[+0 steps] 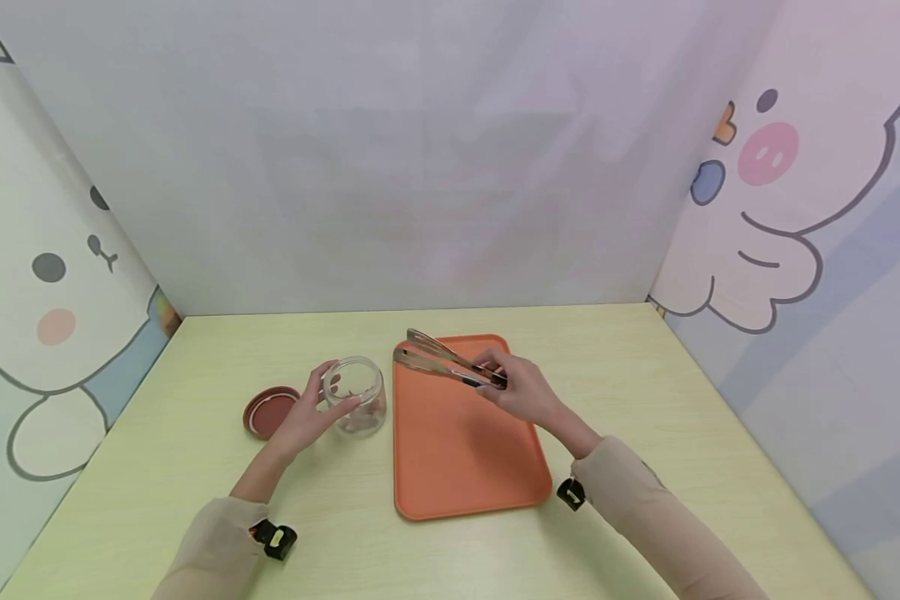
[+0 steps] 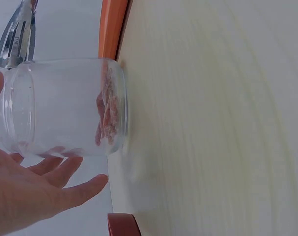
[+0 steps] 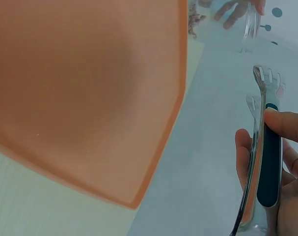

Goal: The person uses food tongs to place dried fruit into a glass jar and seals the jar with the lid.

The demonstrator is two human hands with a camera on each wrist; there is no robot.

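Observation:
A clear glass jar (image 1: 363, 412) stands upright on the table, left of an orange tray (image 1: 457, 467). My left hand (image 1: 311, 417) holds it near its mouth, thumb on the near side and fingers on the far side. Some reddish-brown pieces (image 2: 107, 110) lie at the jar's bottom; their kind is unclear. Above the tray, my right hand (image 1: 521, 387) grips metal tongs (image 1: 438, 362) by their dark handle. The tongs' slotted tips are apart and point left towards the jar, with nothing visible between them.
A round dark-red lid (image 1: 270, 412) lies on the table left of the jar, partly behind my left hand. Fabric walls with cartoon animals (image 1: 768, 154) enclose the pale wooden table (image 1: 330, 533) at the back and both sides.

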